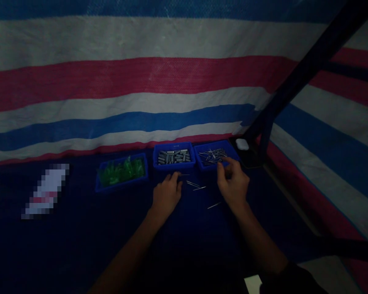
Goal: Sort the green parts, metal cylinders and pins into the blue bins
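Note:
My left hand (167, 192) is above the dark blue tabletop, in front of the middle bin. Its thumb and forefinger are closed at the end of a thin metal rod (184, 175) that points right. My right hand (235, 181) is at the front edge of the right blue bin (206, 168), which holds many thin metal rods (213, 155). Its fingers are curled in a pinch; whatever they hold is too small and dark to make out. Between the hands, several loose rods (199, 188) lie on the table, one (214, 205) nearer to me.
Short grey metal cylinders (173, 156) fill the middle blue bin (174, 166). Green plastic pieces (122, 171) fill the left bin (122, 187). A blurred-out white item (47, 190) lies far left. A white object (242, 144) sits back right, beside a dark frame post (265, 136). Striped sheeting (125, 77) hangs behind.

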Demonstrator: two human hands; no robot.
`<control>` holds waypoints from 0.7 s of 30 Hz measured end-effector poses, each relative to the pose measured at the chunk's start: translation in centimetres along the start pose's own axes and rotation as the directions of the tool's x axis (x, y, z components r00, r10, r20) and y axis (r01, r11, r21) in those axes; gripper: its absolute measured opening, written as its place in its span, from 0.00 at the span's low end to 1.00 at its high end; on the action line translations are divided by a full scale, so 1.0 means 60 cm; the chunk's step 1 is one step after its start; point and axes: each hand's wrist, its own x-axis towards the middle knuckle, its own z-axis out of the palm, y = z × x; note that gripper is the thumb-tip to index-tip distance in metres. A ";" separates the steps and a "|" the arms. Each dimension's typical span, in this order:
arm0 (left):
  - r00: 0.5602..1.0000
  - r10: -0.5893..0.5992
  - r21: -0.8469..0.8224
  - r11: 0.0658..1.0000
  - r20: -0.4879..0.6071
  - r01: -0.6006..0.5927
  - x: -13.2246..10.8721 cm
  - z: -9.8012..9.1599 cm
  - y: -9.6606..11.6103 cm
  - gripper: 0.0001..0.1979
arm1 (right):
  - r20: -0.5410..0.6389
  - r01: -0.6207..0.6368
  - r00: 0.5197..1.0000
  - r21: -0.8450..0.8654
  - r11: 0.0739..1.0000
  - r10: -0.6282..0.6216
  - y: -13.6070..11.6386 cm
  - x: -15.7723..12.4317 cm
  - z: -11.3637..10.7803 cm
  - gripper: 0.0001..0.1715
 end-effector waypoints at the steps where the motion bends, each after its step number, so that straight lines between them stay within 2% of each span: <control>1: 1.000 -0.014 0.018 1.000 0.007 0.014 0.000 -0.001 0.003 0.11 | 0.036 0.014 0.999 0.016 1.000 -0.015 -0.001 -0.004 0.004 0.10; 4: 1.000 -0.001 0.015 1.000 0.029 0.000 -0.003 -0.002 -0.001 0.07 | 0.154 0.074 0.984 0.095 0.993 -0.088 -0.015 -0.020 0.015 0.09; 6: 0.997 0.057 -0.030 0.998 0.047 -0.056 -0.004 0.000 -0.013 0.07 | 0.269 0.126 0.949 0.155 0.980 -0.164 -0.028 -0.032 0.021 0.09; 9: 0.985 0.166 -0.206 0.967 0.057 -0.151 -0.006 0.000 -0.034 0.08 | 0.451 0.211 0.840 0.239 0.948 -0.301 -0.042 -0.044 0.028 0.10; 11: 0.975 0.211 -0.340 0.924 0.066 -0.177 -0.008 -0.004 -0.044 0.11 | 0.525 0.260 0.762 0.288 0.922 -0.379 -0.046 -0.048 0.029 0.10; 14: 0.960 0.257 -0.457 0.871 0.110 -0.181 -0.011 -0.012 -0.051 0.15 | 0.540 0.327 0.709 0.318 0.890 -0.454 -0.049 -0.049 0.027 0.07; 16: 0.950 0.284 -0.494 0.849 0.131 -0.186 -0.012 -0.016 -0.053 0.16 | 0.532 0.366 0.699 0.307 0.879 -0.477 -0.053 -0.048 0.025 0.07; 18: 0.946 0.292 -0.519 0.835 0.139 -0.181 -0.013 -0.018 -0.053 0.18 | 0.510 0.388 0.718 0.270 0.881 -0.473 -0.057 -0.047 0.024 0.07; 20: 0.955 0.268 -0.527 0.834 0.129 -0.163 -0.013 -0.017 -0.053 0.19 | 0.415 0.380 0.794 0.230 0.896 -0.444 -0.057 -0.047 0.022 0.07; 21: 0.961 0.252 -0.518 0.841 0.116 -0.158 -0.012 -0.015 -0.052 0.19 | 0.321 0.371 0.844 0.227 0.901 -0.429 -0.055 -0.046 0.020 0.07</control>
